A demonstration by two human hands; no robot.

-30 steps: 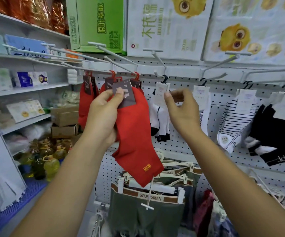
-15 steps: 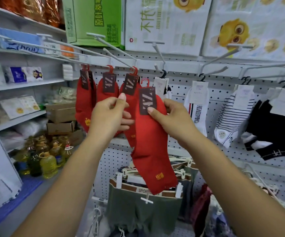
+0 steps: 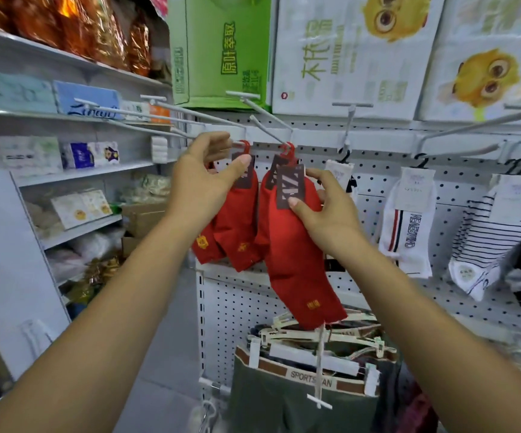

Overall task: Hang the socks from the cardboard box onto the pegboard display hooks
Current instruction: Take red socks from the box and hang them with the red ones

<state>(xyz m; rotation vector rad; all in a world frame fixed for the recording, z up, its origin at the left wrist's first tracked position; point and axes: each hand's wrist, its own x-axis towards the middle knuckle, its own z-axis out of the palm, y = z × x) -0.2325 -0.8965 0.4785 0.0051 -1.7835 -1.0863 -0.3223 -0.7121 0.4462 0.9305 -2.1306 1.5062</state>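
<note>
Head view: waistband [image 3: 310,380] below reads SPORTSMAN, one letter hidden; green box [image 3: 221,51] reads 原叶萃取; right grip [image 3: 326,215] pinches a red sock [image 3: 300,264] by its dark tag [image 3: 290,186]; it hangs below the grip, gold mark near the toe, red hook [image 3: 288,150] on a peg [image 3: 268,130] of the pegboard [image 3: 237,310]; left grip [image 3: 206,179] pinches a neighbour sock [image 3: 237,232] at its tag.

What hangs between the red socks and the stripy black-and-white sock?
Head view: a white sock with red and navy stripes, plus another white sock partly hidden by the right hand holding the red sock.
</note>
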